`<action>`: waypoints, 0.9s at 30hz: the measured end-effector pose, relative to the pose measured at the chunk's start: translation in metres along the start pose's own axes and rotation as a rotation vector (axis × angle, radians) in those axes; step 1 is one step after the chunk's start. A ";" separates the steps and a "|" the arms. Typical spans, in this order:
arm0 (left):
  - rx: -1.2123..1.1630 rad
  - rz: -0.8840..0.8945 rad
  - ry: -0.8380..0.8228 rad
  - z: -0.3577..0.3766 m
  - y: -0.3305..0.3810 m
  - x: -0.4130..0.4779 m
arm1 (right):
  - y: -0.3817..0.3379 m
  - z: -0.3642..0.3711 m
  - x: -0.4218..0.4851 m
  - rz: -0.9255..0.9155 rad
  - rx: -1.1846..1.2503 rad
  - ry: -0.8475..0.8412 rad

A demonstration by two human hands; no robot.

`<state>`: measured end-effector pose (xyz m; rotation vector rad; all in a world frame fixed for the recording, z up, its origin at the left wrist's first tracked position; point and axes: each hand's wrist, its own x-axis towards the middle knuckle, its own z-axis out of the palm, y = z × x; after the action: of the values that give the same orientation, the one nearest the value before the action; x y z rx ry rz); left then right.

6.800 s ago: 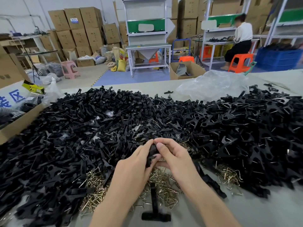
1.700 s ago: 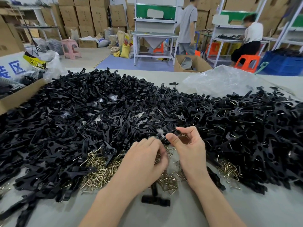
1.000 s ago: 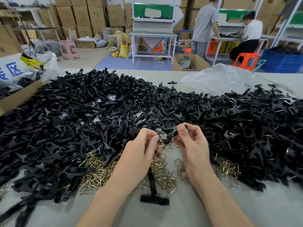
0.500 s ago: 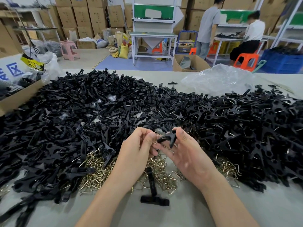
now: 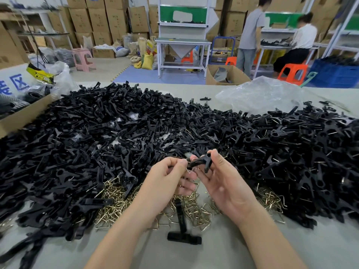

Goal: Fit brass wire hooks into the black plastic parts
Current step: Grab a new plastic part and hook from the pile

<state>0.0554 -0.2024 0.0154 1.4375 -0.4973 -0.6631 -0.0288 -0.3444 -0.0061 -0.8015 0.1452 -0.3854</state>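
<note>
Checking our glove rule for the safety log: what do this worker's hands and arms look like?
Both the left hand and right hand are bare: no gloves, rings or tape. The forearms are uncovered to the picture's bottom edge, with no sleeve, watch or wristband showing. Visible nails look short and unpainted.

The heaped plastic parts (image 5: 116, 142) are glossy black, and so are the single part (image 5: 200, 163) and the T-shaped tool (image 5: 182, 237). The wire hooks (image 5: 116, 199) are shiny brass-yellow. The bench (image 5: 233, 255) is a plain pale grey-beige. Other colours: brown cardboard boxes (image 5: 101, 18), a pink stool (image 5: 83, 59), an orange stool (image 5: 292, 69), a blue crate (image 5: 334, 76), a green panel (image 5: 182, 14), and a white sign (image 5: 11, 76) with blue characters.
</note>
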 end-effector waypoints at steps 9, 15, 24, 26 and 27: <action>0.239 0.199 0.116 0.010 -0.009 -0.005 | 0.005 0.003 -0.002 0.067 0.031 -0.056; 0.276 0.335 0.193 0.011 -0.008 -0.006 | 0.011 0.006 0.000 0.110 -0.005 -0.043; 0.281 0.381 0.252 0.008 -0.007 -0.006 | 0.000 0.006 -0.003 0.096 0.116 0.023; 0.337 0.394 0.237 0.007 -0.006 -0.007 | -0.002 0.008 -0.005 0.099 0.152 0.019; 0.377 0.407 0.220 0.007 -0.006 -0.007 | -0.003 0.010 -0.006 0.109 0.159 0.017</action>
<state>0.0450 -0.2028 0.0103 1.6714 -0.7419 -0.0832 -0.0328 -0.3372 0.0022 -0.6304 0.1709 -0.2967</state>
